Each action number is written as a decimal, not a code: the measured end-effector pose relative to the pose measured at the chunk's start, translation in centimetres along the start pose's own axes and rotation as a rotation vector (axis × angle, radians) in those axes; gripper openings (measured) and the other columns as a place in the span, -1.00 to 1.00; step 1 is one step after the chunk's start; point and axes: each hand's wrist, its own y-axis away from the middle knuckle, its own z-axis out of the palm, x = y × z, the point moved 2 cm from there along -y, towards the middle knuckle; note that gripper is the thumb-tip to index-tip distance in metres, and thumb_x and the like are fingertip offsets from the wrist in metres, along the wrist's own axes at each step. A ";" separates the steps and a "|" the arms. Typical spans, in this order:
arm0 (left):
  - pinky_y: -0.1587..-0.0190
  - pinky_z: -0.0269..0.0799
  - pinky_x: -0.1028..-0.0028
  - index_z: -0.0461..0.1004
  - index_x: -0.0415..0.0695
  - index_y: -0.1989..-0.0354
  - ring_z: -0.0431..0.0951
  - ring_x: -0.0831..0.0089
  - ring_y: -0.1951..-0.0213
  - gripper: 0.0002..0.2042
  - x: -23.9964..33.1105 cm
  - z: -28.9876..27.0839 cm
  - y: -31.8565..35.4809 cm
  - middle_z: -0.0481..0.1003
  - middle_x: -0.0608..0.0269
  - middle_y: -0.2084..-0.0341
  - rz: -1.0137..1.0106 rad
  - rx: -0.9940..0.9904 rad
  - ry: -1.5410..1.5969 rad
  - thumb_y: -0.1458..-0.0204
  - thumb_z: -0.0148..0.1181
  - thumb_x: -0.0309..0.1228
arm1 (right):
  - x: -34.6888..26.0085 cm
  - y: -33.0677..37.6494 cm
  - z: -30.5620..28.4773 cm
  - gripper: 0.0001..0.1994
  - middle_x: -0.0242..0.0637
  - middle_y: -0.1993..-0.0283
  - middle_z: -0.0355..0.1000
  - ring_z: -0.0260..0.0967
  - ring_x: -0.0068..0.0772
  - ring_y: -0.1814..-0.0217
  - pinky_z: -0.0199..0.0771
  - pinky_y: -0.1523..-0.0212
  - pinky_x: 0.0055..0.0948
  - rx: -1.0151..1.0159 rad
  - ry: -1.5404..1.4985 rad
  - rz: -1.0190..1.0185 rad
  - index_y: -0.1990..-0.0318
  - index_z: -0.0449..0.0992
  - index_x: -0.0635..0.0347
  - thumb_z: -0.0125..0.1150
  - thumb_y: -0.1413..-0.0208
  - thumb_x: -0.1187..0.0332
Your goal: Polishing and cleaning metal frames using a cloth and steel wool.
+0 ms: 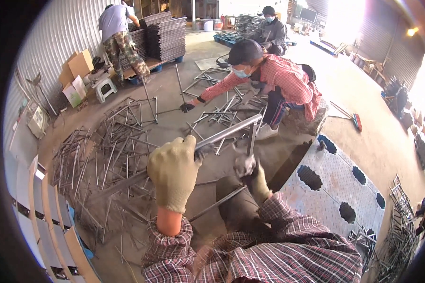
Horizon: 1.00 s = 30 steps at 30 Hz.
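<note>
A bent metal tube frame [229,132] is held up in front of me, its long bar slanting up to the right and a short leg dropping from the far corner. My left hand [174,172], in a pale yellow work glove, is closed around the long bar. Lower and to the right, my right hand [257,179], in a glove with a dark palm, grips the short leg near its lower end. Motion smears its fingertips and a greyish patch beside them. Another thin bar slants below, between my hands.
Tangled metal frames [111,160] cover the floor at left. A crouching co-worker [288,80] reaches toward frames ahead. A blue plastic pallet [326,188] with ragged holes lies at right. Stacked dark panels [165,40], another person [120,37] and a white stool [104,88] are farther back.
</note>
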 end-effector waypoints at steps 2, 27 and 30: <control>0.29 0.49 0.26 0.46 -0.02 0.35 0.63 0.22 0.33 -0.67 0.1 -0.1 0.0 0.53 0.27 0.45 0.004 -0.005 -0.006 0.18 0.49 -0.21 | 3.1 1.8 -2.8 -0.58 -0.32 0.40 0.28 0.27 -0.31 0.29 0.37 0.25 -0.36 -0.042 -0.133 0.128 0.46 0.33 0.09 -0.11 -0.41 0.04; 0.28 0.49 0.25 0.42 -0.02 0.34 0.60 0.25 0.34 -0.66 0.3 -0.2 0.1 0.50 0.28 0.45 0.024 -0.026 -0.045 0.17 0.48 -0.22 | 4.2 3.4 -4.5 -0.57 -0.33 0.44 0.31 0.24 -0.40 0.41 0.29 0.38 -0.40 -0.092 0.012 0.050 0.49 0.30 0.09 -0.18 -0.44 0.10; 0.28 0.49 0.26 0.42 -0.01 0.34 0.60 0.26 0.34 -0.66 0.2 -0.2 0.1 0.50 0.29 0.45 0.029 -0.021 -0.047 0.18 0.48 -0.21 | 4.5 3.5 -4.7 -0.61 -0.34 0.38 0.38 0.31 -0.39 0.35 0.34 0.32 -0.42 -0.094 -0.071 0.067 0.39 0.40 0.09 -0.18 -0.45 0.11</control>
